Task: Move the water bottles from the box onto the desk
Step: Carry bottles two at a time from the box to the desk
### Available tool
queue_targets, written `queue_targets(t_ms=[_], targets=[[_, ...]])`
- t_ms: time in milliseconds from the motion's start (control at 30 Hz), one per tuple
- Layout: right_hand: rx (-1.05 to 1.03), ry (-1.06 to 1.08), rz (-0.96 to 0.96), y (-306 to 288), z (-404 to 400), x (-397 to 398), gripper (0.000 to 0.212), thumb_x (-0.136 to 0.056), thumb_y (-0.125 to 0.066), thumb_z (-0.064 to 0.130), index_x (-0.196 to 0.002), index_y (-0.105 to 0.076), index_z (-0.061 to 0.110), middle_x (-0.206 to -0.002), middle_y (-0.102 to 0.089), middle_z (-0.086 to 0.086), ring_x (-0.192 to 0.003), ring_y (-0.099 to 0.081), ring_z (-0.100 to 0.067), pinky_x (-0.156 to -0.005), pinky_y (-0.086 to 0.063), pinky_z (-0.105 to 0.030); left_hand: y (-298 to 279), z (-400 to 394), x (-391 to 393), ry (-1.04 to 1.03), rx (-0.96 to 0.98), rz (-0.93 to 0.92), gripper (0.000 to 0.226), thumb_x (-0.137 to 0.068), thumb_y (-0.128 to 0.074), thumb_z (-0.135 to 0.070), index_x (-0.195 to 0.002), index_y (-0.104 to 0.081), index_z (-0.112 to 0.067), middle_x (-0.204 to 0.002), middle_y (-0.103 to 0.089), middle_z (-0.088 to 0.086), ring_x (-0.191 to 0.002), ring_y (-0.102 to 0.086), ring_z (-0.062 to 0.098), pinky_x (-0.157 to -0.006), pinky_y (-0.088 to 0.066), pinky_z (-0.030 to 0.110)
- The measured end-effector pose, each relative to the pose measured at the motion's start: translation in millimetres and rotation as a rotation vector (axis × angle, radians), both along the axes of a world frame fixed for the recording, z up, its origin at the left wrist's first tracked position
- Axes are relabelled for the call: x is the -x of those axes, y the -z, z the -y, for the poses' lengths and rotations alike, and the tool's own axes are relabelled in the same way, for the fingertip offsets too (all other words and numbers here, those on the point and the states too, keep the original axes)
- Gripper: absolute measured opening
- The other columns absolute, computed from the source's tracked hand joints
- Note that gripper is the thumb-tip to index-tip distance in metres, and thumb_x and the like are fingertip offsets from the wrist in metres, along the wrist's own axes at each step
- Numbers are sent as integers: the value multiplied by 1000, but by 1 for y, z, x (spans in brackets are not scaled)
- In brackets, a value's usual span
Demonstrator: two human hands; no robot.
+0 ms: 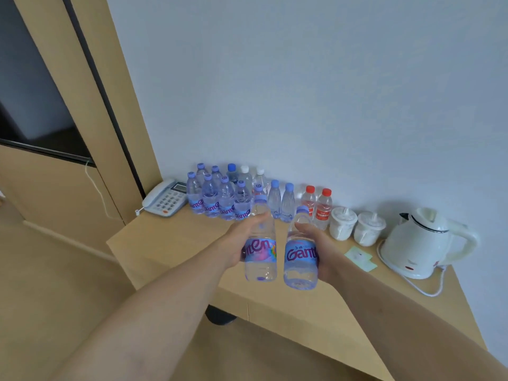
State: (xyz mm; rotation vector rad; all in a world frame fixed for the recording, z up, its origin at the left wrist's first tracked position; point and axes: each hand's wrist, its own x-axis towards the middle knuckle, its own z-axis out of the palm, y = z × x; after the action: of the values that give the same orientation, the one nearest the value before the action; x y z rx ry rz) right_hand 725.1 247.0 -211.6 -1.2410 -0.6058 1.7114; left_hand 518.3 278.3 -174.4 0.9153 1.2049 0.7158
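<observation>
My left hand (239, 240) grips a clear water bottle (261, 259) with a purple cap and blue-pink label, held upright above the wooden desk (170, 243). My right hand (320, 251) grips a second bottle of the same kind (300, 266) beside it. Both bottles hang in the air over the desk's middle. Several more bottles (217, 196) stand grouped at the back of the desk against the wall, with two blue-capped ones (280, 202) and two red-capped ones (317, 206) to their right. The box is out of view.
A grey desk phone (166, 199) sits at the desk's back left corner. Two white lidded cups (354, 226) and a white electric kettle (423, 243) with its cord stand on the right. A green paper slip (360, 258) lies near the kettle. A wooden cabinet (60, 133) rises on the left.
</observation>
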Motion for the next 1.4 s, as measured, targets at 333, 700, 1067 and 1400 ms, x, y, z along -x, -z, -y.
queue_targets(t_ms=[333,700,1067,1400], targets=[[28,105,114,15,-64,17,52,-81,-78,46,-118,-63,14,-102,-77,-16,-88,-76,-34,-73,-62,-47,33,-104,-2,124,-102,-228,50,-75,-86,-37,-117,-60,-30,-112,-71,-6,-92,-71,14,-68,-59,33],[-76,165,669,47,-154,-31,58,-62,-94,30,-110,-64,16,-108,-70,-6,-100,-69,-24,-93,-57,-45,69,-202,-62,183,-201,-444,77,-58,-88,-39,-123,-49,-27,-125,-62,-4,-113,-63,18,-99,-55,44],[-144,76,881,70,-216,-46,59,-58,-91,36,-104,-57,22,-97,-69,-1,-91,-67,-18,-82,-57,-42,79,-251,-98,137,-310,-830,92,-64,-88,-50,-138,-44,-17,-118,-66,0,-105,-65,25,-82,-55,37],[-161,107,1067,73,-232,-49,38,-57,-88,48,-77,-63,27,-62,-58,9,-56,-53,-6,-54,-38,-24,86,-256,-111,84,-208,-853,92,-76,-80,-49,-145,-36,-7,-125,-65,12,-107,-67,34,-87,-60,46]])
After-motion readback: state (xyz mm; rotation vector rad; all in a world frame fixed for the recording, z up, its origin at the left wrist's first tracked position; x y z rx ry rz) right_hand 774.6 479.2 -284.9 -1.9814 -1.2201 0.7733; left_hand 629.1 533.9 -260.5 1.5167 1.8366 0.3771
